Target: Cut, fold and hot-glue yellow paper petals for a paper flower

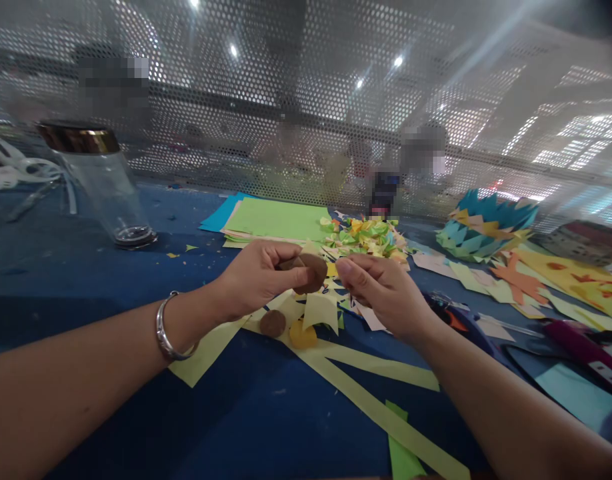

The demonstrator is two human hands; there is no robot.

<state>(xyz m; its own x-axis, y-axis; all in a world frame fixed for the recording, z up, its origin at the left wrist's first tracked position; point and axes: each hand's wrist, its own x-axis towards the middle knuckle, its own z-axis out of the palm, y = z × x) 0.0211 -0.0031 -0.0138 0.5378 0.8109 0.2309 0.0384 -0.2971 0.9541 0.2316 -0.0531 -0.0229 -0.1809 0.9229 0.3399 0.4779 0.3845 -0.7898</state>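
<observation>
Between thumb and fingers, my left hand [263, 277] grips a round brown disc [316, 272]. Just to its right, my right hand [381, 287] is closed in a pinch; whatever sits between its fingertips, if anything, cannot be made out. Below the hands, another brown disc [273, 324] lies beside a yellow rounded paper piece [303, 335]. Pale yellow paper strips [356, 393] run from there toward the front right. A notched pale yellow paper piece [321, 310] lies beneath the held disc.
A glass jar [109, 193] stands at the left. Stacked coloured paper sheets [281, 220] and a heap of paper scraps [369, 237] lie behind my hands. At right are a zigzag paper ring [489, 223], a purple tool [581, 350] and orange cut paper [521, 280]. A perforated screen [286, 87] rises behind.
</observation>
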